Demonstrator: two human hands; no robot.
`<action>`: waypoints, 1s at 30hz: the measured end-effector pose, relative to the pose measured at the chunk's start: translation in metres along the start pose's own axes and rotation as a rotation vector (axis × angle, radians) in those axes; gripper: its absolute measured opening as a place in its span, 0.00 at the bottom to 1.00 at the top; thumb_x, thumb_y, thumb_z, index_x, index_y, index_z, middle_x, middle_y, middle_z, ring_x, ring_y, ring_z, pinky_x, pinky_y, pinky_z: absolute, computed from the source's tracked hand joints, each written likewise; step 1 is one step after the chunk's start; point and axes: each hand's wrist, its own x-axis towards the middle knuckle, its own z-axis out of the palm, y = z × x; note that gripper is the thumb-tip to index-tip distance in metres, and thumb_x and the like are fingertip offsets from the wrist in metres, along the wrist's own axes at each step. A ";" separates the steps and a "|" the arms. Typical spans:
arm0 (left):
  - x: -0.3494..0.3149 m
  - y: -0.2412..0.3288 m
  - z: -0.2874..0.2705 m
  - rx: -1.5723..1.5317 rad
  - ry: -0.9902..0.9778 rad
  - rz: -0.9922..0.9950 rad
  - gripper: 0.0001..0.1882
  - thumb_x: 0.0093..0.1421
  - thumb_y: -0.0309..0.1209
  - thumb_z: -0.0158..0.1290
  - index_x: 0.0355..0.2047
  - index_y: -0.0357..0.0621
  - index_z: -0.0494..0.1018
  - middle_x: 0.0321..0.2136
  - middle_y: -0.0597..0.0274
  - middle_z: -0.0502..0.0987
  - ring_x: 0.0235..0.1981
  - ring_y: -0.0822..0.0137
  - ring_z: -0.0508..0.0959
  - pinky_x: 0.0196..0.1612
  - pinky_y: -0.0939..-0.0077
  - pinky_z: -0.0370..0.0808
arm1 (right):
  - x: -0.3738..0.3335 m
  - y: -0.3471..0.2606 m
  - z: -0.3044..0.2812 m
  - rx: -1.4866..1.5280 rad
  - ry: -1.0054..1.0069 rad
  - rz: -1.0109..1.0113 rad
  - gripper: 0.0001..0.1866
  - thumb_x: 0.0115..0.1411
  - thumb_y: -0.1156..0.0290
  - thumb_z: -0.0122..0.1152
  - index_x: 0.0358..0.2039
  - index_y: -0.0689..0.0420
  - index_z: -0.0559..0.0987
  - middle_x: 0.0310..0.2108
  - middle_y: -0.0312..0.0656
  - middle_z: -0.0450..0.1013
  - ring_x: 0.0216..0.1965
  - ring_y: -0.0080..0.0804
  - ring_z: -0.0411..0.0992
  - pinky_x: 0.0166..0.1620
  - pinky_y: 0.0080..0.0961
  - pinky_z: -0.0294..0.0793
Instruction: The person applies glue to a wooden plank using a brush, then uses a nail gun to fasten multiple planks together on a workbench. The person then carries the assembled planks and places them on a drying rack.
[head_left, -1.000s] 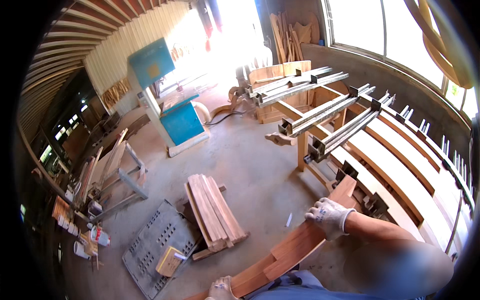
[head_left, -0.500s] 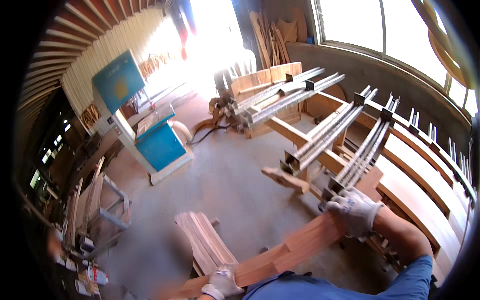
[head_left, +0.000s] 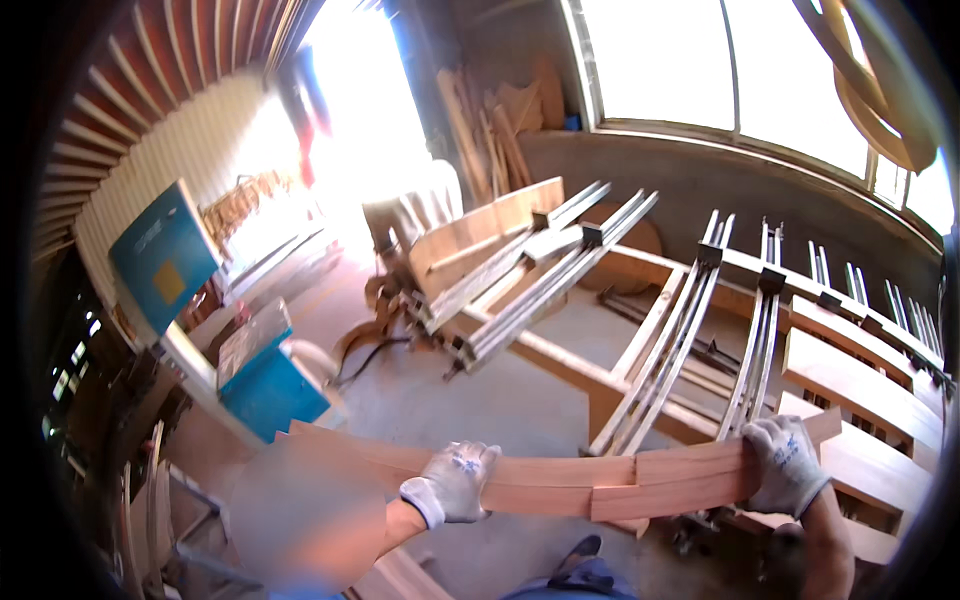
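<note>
A long, gently curved piece of reddish wood (head_left: 550, 485), made up of overlapping boards with a stepped joint near its middle, spans between my two hands in front of me. My left hand (head_left: 460, 482), in a whitish work glove, grips it left of the centre. Near its right end my right hand (head_left: 785, 462), gloved alike, is closed around it. That right end lies close to the metal clamp bars (head_left: 755, 350) of the rack; whether it touches them I cannot tell. A blurred patch hides part of the wood's left side.
A wooden clamp rack (head_left: 570, 360) with several pairs of metal bars stands ahead and to the right. Pale wide boards (head_left: 860, 385) lie in it at the right. A blue bandsaw-like machine (head_left: 270, 385) stands at the left. Beneath my left arm are more boards (head_left: 400, 578).
The curved wood has swung from a slant to nearly level across my front. My left hand has moved up and forward with it; my right hand still holds the right end. The view has turned right.
</note>
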 end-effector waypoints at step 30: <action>0.408 -0.157 0.028 0.135 -0.366 0.778 0.52 0.38 0.54 0.75 0.58 0.34 0.69 0.51 0.41 0.78 0.54 0.43 0.79 0.62 0.58 0.75 | 0.110 0.005 0.141 0.150 -0.454 0.860 0.48 0.35 0.55 0.81 0.59 0.58 0.74 0.54 0.54 0.76 0.58 0.54 0.73 0.64 0.42 0.70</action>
